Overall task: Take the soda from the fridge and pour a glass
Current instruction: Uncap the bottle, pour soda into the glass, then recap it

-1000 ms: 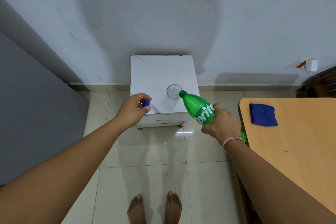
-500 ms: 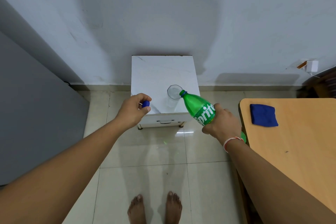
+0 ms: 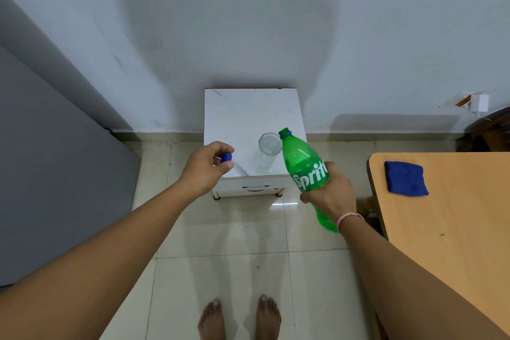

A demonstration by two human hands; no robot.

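Sprite bottle point(image 3: 303, 163) uncapped, tilted beside glass point(image 3: 269, 150); blue cap point(image 3: 226, 157) pinched.

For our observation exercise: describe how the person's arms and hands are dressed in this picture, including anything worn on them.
Both forearms are bare, with no sleeves in view. The right hand has a thin red and white thread band at its wrist. The left hand shows no ring, watch or glove.

The green plastic soda bottle point(image 3: 303, 165) carries the only legible text: the brand name "Sprite" in white lettering on its green label, final letter partly cut off at the bottle's edge. Smaller print beneath is too small to read.
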